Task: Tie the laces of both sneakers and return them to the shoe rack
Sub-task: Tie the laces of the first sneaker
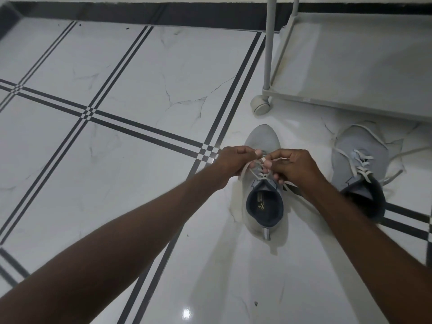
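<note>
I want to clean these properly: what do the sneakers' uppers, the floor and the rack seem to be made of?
The sneaker in hand and the other sneaker look like matte grey knit fabric, no shine. The floor seems to be glossy marble-look tile: veins, reflections, dark inlaid lines. The rack looks like pale painted metal tubing, possibly plastic.

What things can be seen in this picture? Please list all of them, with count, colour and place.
sneakers: 2, grey, on the floor; left sneaker under the hands, right sneaker beside it, near the rack
laces: white; on the left sneaker held in the fingers, on the right sneaker loose and spread on the floor
rack: 1, light grey, upper right, bottom shelf bare
wheel: 1, grey, at the rack's near left corner
floor: white tiles with dark stripes
left hand: 1, pinching a lace
right hand: 1, pinching a lace
</note>
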`<state>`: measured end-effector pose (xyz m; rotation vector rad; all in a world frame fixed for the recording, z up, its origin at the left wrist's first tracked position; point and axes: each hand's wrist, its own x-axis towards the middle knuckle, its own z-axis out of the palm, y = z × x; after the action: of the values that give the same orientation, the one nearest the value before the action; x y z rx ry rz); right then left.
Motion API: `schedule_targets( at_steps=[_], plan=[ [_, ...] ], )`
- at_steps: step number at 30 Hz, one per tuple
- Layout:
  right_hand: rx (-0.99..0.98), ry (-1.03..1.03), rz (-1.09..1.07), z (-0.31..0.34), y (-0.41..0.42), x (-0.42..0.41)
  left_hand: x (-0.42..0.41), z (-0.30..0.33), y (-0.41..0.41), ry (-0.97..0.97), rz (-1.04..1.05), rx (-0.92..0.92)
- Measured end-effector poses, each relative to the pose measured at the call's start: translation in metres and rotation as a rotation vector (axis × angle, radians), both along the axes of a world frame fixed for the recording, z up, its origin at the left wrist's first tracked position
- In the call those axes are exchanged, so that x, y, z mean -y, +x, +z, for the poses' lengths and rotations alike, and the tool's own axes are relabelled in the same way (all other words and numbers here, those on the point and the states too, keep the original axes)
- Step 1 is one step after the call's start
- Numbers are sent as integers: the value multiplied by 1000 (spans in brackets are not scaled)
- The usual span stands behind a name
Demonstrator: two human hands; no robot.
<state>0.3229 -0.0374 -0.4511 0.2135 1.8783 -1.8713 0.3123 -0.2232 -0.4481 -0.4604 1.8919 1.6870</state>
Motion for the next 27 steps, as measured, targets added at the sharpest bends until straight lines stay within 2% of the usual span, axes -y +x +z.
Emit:
schedule_targets(
  at_steps=[4,7,10,13,16,22,27],
  plan=[
    [-48,65,-58,0,0,9,-3,-11,-2,34,-59,34],
    [-88,91,17,-2,-3,8,4,-10,-7,170,-147,101],
    [-127,121,64,-2,-4,6,8,-11,-8,155,-184,101],
    [-162,138,64,-1,-2,8,4,-13,-7,116,-147,99],
    [-151,117,59,-1,-1,10,5,-15,-8,101,-114,184],
    [-135,111,45,-4,-1,7,8,-13,-6,212,-57,212],
    [-134,116,56,-4,-1,8,6,-11,-2,248,-113,202]
  ],
)
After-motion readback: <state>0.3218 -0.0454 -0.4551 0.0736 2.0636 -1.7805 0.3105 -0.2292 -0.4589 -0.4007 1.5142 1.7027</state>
